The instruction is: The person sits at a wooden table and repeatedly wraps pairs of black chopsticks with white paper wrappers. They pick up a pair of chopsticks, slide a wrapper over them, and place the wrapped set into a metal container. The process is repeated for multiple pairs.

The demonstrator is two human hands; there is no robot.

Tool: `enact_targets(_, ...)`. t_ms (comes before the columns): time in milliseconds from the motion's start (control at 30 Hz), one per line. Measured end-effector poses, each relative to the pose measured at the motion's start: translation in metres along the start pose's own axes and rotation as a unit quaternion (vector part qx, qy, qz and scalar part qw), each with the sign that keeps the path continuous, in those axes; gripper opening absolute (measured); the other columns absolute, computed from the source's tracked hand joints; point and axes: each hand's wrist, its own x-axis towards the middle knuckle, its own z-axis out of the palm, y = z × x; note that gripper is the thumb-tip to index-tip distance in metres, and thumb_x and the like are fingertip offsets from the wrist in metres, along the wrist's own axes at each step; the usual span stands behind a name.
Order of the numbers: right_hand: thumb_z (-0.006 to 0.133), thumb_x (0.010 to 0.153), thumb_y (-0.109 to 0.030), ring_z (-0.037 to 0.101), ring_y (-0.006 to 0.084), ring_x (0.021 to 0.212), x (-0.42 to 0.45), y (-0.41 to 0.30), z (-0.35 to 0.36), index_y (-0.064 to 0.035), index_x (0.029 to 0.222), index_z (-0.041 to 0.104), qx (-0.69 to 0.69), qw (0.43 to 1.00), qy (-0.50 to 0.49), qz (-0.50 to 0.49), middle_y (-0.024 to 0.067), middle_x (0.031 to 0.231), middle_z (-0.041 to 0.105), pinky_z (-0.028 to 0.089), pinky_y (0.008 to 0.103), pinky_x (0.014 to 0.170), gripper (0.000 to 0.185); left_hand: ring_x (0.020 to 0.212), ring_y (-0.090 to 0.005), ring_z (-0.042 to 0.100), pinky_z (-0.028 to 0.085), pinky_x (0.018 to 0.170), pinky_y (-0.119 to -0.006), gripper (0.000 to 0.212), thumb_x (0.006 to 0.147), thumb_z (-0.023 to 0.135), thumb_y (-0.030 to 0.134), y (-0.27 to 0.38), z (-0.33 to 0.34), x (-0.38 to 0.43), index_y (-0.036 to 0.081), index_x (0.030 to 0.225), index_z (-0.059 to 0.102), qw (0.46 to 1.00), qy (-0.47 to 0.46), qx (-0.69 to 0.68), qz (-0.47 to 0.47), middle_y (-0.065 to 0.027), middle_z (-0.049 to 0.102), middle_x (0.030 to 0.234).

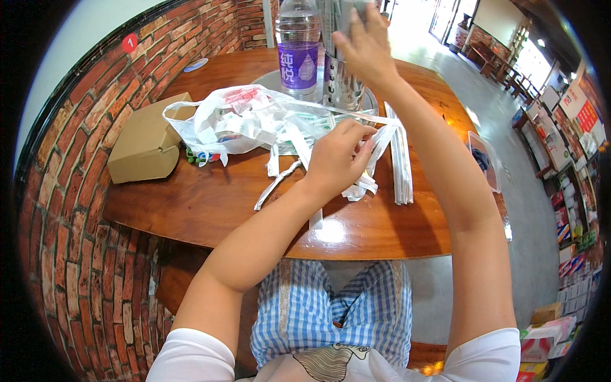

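Note:
My left hand (pixel 340 155) is over the table with its thumb and fingers pinched on a thin stretched part of a white plastic bag (pixel 210 107). White paper wrappers (pixel 298 143) and clear packaging spill from the bag around this wrist. Farther off, my right hand (pixel 370 52) is at the top of a perforated metal utensil holder (pixel 341 88), its fingers spread against long, thin items standing in it. Blur hides whether it grips any of them. A bundle of long wrapped sticks (pixel 402 167) lies on the table right of my left hand.
A purple-labelled water bottle (pixel 298 62) stands beside the holder on a round tray (pixel 262 78). At the wooden table's (pixel 191 205) left is a cardboard box (pixel 143 141), near a brick wall (pixel 81 191). A clear plastic container (pixel 484 162) sits at the right edge.

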Motion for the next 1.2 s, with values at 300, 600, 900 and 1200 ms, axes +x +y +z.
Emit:
enact_targets(300, 0.046, 0.097, -0.041, 0.019, 0.0315, 0.146, -0.013, -0.019, -0.004, 0.0037, 0.147, 0.031, 0.003, 0.998, -0.052, -0.029, 0.0215, 0.156, 0.02, 0.013, 0.0487, 0.117, 0.069, 0.081, -0.0241, 0.066, 0.054, 0.068, -0.032, 0.019, 0.085, 0.063, 0.003, -0.002, 0.005, 0.002, 0.001, 0.104, 0.066, 1.0, 0.006, 0.008, 0.018, -0.0118, 0.064, 0.097)
enact_targets(600, 0.057, 0.091, -0.03, 0.055, 0.0343, 0.118, -0.044, 0.004, -0.038, 0.0002, 0.121, 0.059, 0.076, 0.996, -0.03, -0.02, 0.0193, 0.128, 0.058, 0.043, 0.0405, 0.1, 0.042, 0.082, -0.0248, 0.066, 0.054, 0.069, -0.032, 0.018, 0.087, 0.062, 0.006, -0.001, 0.0, 0.003, 0.0, 0.104, 0.066, 1.0, 0.015, 0.004, 0.01, -0.0125, 0.064, 0.096)
enact_targets(900, 0.068, 0.085, -0.035, 0.062, 0.0218, 0.068, -0.14, 0.077, -0.122, -0.0003, 0.084, 0.067, 0.079, 0.871, -0.372, 0.313, 0.0113, 0.072, 0.065, 0.048, 0.0343, 0.064, 0.035, 0.077, -0.0203, 0.062, 0.05, 0.066, -0.03, 0.015, 0.089, 0.063, 0.007, 0.006, 0.003, 0.004, 0.001, 0.101, 0.067, 0.999, -0.017, -0.026, -0.013, -0.0103, 0.063, 0.091)
enact_targets(1200, 0.072, 0.071, -0.048, 0.065, 0.0337, 0.073, -0.137, 0.053, -0.121, -0.0005, 0.073, 0.067, 0.003, 0.813, -0.528, 0.244, 0.0187, 0.075, 0.067, 0.05, 0.0418, 0.066, 0.048, 0.072, -0.0203, 0.063, 0.051, 0.064, -0.03, 0.015, 0.088, 0.064, 0.009, 0.008, 0.006, 0.005, 0.002, 0.1, 0.069, 0.999, -0.037, -0.02, -0.01, -0.0099, 0.063, 0.087)
